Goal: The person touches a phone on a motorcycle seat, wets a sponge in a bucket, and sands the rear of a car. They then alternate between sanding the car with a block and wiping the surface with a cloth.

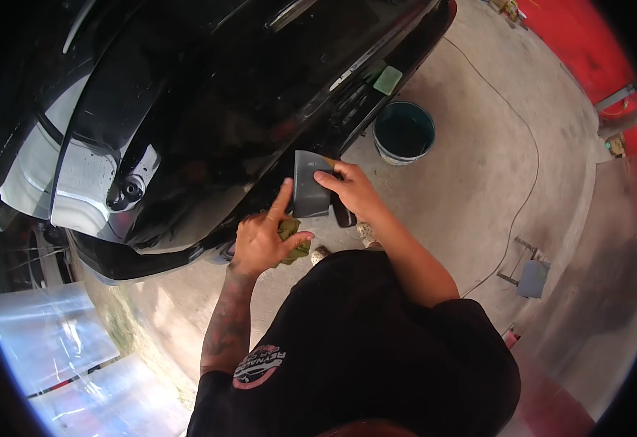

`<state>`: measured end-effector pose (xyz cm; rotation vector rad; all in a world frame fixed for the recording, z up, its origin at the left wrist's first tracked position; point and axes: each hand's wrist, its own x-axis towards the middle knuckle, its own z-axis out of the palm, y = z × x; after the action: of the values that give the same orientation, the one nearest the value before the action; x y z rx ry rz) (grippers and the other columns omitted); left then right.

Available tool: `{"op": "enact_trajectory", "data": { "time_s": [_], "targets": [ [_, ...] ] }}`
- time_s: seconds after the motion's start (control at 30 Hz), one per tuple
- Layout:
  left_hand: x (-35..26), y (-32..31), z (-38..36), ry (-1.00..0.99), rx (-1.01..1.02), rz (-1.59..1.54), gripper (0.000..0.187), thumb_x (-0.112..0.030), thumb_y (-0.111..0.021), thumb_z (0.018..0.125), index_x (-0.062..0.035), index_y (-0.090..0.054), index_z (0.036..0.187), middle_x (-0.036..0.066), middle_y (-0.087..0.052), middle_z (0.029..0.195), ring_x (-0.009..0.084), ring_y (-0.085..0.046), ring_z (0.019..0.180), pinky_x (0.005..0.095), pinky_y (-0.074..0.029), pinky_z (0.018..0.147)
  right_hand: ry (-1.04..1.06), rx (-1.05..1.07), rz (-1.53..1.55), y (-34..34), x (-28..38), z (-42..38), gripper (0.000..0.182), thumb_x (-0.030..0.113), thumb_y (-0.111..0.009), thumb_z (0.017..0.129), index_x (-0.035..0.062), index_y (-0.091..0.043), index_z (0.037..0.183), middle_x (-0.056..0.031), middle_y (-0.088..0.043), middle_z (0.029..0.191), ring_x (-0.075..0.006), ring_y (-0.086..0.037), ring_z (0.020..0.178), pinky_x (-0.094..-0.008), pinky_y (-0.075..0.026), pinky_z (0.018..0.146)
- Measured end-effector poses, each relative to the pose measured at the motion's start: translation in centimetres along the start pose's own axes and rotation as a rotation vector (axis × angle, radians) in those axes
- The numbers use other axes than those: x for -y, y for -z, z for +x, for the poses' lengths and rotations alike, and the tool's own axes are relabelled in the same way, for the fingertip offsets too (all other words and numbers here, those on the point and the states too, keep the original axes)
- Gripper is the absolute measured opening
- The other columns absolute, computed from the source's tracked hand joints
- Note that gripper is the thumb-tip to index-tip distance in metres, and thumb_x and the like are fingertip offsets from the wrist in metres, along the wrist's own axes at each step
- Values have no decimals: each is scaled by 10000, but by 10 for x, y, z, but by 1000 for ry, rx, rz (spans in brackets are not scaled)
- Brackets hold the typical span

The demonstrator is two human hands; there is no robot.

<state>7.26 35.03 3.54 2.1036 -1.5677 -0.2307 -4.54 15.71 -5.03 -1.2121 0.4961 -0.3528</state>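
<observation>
My right hand (349,189) pinches a dark grey flat sheet (311,191), thumb on top, beside the edge of a glossy black car (223,95). Just left of the sheet is my left hand (261,239), its index finger stretched toward the sheet's edge and its thumb apart. A crumpled olive-green cloth (295,242) shows under the left hand, between palm and thumb, and appears held there by fingers hidden below. The fingers of my right hand under the sheet are mostly hidden.
A green sponge block (387,80) rests on the car's edge. Beside it on the concrete floor (471,167) stands a bucket of dark water (404,131). A thin cable (533,160) curves across the floor, and a small stool-like object (532,278) is at the right.
</observation>
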Motion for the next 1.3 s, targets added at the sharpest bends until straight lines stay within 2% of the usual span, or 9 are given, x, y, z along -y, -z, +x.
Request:
{"op": "enact_trajectory", "data": {
  "time_s": [0.03,0.13,0.33,0.4,0.7,0.8,0.9,1.13,1.3],
  "targets": [
    [1,-3,-3,88,-5,-77,869,-417,-883,816,-134,-526,1556,95,-694,723,309,-700,663,408,-559,653,61,-43,-310,8,5,2,362,343,-780,960,-7,-745,1048,-110,-695,981,-239,-683,859,-365,-543,845],
    [8,-3,-2,284,42,-250,753,-364,-847,894,-76,-534,1516,103,-730,754,235,-712,694,345,-551,681,405,-68,-405,9,2,0,347,323,-810,927,-6,-722,993,-178,-636,1025,-300,-659,874,-393,-527,836],
    [16,-8,14,429,101,-679,292,-147,-716,1003,29,-673,1232,88,-751,835,89,-655,756,283,-526,693,292,116,-527,2,14,-7,359,322,-825,902,-10,-697,947,-199,-574,991,-353,-620,871,-439,-497,769],
    [15,-8,15,436,91,-716,210,-107,-688,1013,52,-690,1150,86,-756,871,77,-647,773,277,-521,684,278,127,-582,2,17,-9,352,336,-808,926,8,-741,1032,-184,-595,1039,-321,-628,916,-416,-497,806],
    [26,-12,10,446,122,-670,180,-116,-705,1002,50,-716,1071,61,-739,830,65,-633,750,273,-510,656,261,151,-592,2,9,-7,356,338,-801,936,21,-766,1093,-176,-596,1080,-313,-635,925,-421,-517,816],
    [27,-7,10,462,180,-562,186,-122,-713,999,36,-749,1090,52,-751,830,58,-629,736,268,-513,660,215,181,-632,2,9,-8,347,326,-803,932,26,-767,1104,-183,-603,1146,-320,-657,914,-426,-535,811],
    [18,-4,9,441,102,-603,267,-115,-700,1016,52,-730,1222,31,-754,870,44,-630,769,246,-524,683,252,189,-741,6,8,-11,334,357,-780,929,43,-745,1037,-203,-603,1135,-371,-660,951,-462,-524,803],
    [19,4,13,414,45,-498,221,-201,-747,997,0,-799,1073,76,-760,778,76,-652,690,277,-532,630,169,302,-646,13,4,-12,342,383,-761,925,75,-741,1072,-236,-601,1248,-416,-650,1121,-504,-527,916],
    [22,-1,11,287,128,-191,246,-208,-757,984,16,-755,883,72,-647,619,75,-547,578,316,-451,548,178,275,-700,5,8,-13,352,389,-773,927,68,-742,1068,-219,-599,1185,-396,-645,1053,-485,-528,894]
  ]
}}
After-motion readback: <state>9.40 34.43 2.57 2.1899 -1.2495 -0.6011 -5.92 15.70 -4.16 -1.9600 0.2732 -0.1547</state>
